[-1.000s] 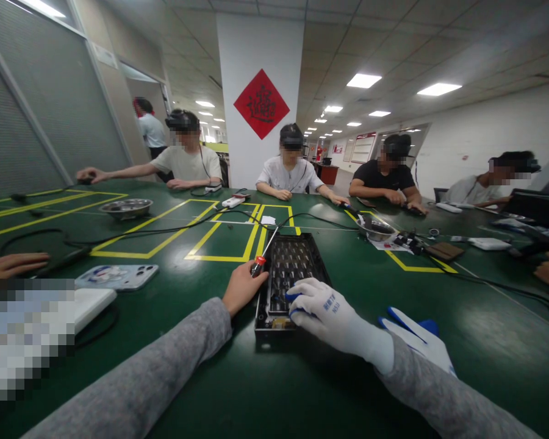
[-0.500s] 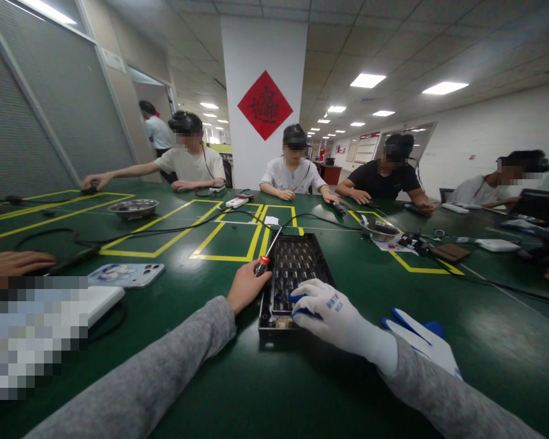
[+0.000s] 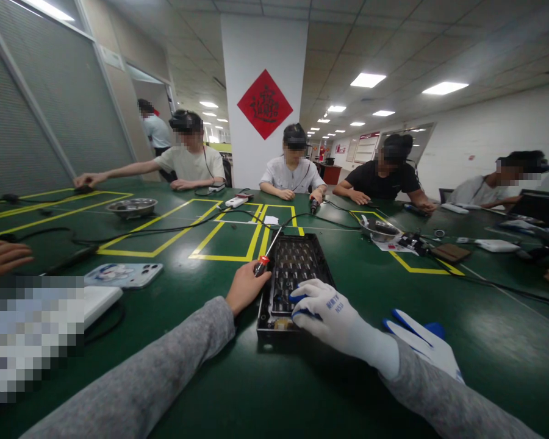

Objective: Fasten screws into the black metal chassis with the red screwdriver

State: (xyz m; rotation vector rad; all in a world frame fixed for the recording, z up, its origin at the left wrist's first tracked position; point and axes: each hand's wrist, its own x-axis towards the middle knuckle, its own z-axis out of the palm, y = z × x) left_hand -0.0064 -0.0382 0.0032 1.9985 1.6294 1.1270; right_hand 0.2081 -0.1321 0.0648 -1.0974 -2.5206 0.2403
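A screwdriver (image 3: 261, 264) with a red and black handle is gripped in my bare left hand (image 3: 247, 286), closed round it. Its metal shaft slants up and away along the left side of a black rectangular case (image 3: 320, 259), and the hand lies beside that wall. Inside the case sits a dark panel (image 3: 295, 259) with rows of shiny metal cells. My right hand (image 3: 322, 308), in a white glove with blue-coated fingers, rests over the near right part of the case. Its fingers are bent and apart, with the tips on the panel; their undersides are hidden.
A spare white and blue glove (image 3: 423, 341) lies right of my right hand. To the left are a phone (image 3: 123, 274) and a white box (image 3: 96, 305). Metal bowls (image 3: 132, 207) and black cables (image 3: 178, 230) lie farther off. Several people sit round the green table (image 3: 238, 390).
My hands, the screwdriver and the case stay almost still. Across the table, a co-worker's hand has shifted left with a dark tool, and the hand at the left edge has drawn back.
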